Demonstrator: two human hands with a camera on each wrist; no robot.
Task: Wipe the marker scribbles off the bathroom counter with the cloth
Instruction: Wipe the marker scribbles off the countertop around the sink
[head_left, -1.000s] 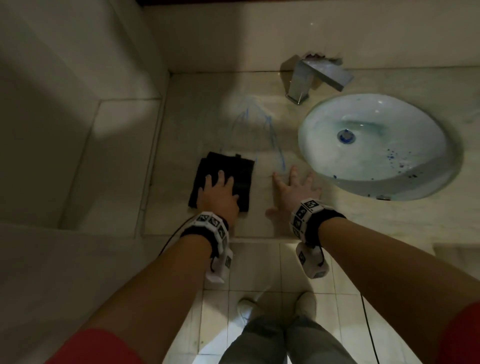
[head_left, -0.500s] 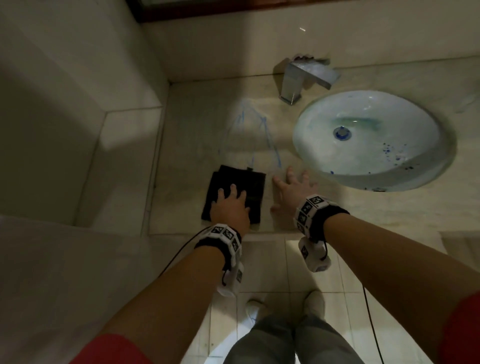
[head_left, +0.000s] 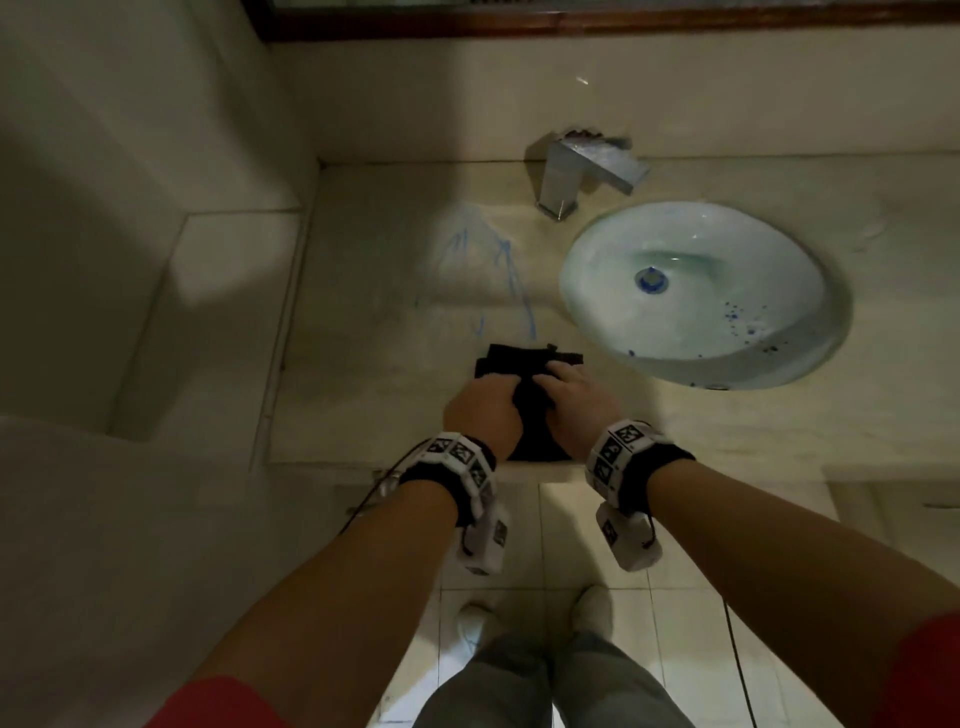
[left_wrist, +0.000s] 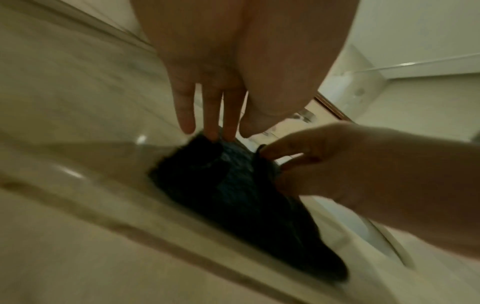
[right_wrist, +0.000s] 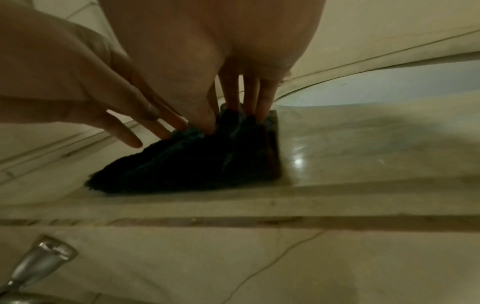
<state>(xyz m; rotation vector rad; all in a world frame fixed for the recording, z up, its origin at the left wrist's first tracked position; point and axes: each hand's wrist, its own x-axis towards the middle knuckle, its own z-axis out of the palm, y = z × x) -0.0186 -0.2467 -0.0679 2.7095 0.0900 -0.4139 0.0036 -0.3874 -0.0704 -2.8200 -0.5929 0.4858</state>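
The dark cloth (head_left: 524, 379) lay bunched on the counter (head_left: 363, 332) close to its front edge, its long axis running from that edge away toward the wall. The blue marker scribbles (head_left: 498, 270) lay straight beyond its far end, between the cloth and the faucet (head_left: 571, 176), with the sink (head_left: 701, 291) off to the right. Both hands were on the cloth: the left hand (head_left: 485, 410) gathered its left side under bent fingers, and the right hand (head_left: 574, 402) pinched its right side between thumb and fingers. The two looked about equally near the marks, so a wipe would probably mean pushing forward. The wrist views were blurred, and the hands hid the middle of the cloth, so its folds stayed unclear; the fainter strokes were hard to trace in the dim light.
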